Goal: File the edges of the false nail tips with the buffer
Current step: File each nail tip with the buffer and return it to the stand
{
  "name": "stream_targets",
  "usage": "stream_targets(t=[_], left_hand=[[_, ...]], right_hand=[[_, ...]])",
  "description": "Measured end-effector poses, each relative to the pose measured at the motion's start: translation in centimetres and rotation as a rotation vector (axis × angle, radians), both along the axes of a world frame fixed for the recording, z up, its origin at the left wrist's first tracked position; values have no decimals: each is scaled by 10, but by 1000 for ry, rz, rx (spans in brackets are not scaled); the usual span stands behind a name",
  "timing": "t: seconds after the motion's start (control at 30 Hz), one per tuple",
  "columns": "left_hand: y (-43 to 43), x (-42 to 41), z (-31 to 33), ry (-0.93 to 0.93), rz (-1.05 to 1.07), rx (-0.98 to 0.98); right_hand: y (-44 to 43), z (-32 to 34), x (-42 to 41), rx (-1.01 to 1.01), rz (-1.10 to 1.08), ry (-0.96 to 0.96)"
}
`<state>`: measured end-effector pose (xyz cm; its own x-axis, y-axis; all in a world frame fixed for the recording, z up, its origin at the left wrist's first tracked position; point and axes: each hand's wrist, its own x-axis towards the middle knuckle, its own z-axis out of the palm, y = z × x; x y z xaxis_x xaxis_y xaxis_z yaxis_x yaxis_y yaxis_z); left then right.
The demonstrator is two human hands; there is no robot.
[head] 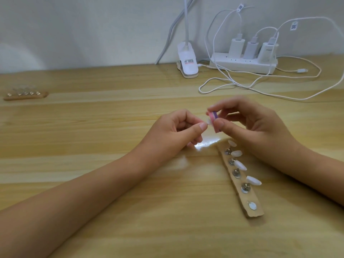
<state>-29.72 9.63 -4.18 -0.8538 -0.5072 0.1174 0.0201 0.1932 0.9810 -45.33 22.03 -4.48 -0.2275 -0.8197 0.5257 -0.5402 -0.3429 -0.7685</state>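
Pink-purple buffer pinched in right hand, touching white nail tip pinched by left hand; cardboard strip bearing four more tips at five o'clock from hands.

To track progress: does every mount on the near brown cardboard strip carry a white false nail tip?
No, the nearest round metal disc on that strip is bare.

your left hand: fingers curled, thumb and forefinger pinching a nail tip; left forearm reaching in from the near left corner of the table. your right hand: thumb and forefinger gripping the buffer, other fingers curled; right forearm entering from the table's right edge.
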Motion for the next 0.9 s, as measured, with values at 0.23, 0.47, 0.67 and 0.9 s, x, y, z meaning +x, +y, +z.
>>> stream_targets(t=[0.23,0.47,0.67,0.9], left_hand=[[-2,0,-2,16,37,28],[-3,1,0,38,43,39],[-3,2,0,42,34,28],[-2,1,-3,33,0,33]], right_hand=[[0,-1,1,-44,37,-42],[1,0,4,-46,51,-81],[3,1,6,-54,58,-55],[4,2,3,-110,35,59]])
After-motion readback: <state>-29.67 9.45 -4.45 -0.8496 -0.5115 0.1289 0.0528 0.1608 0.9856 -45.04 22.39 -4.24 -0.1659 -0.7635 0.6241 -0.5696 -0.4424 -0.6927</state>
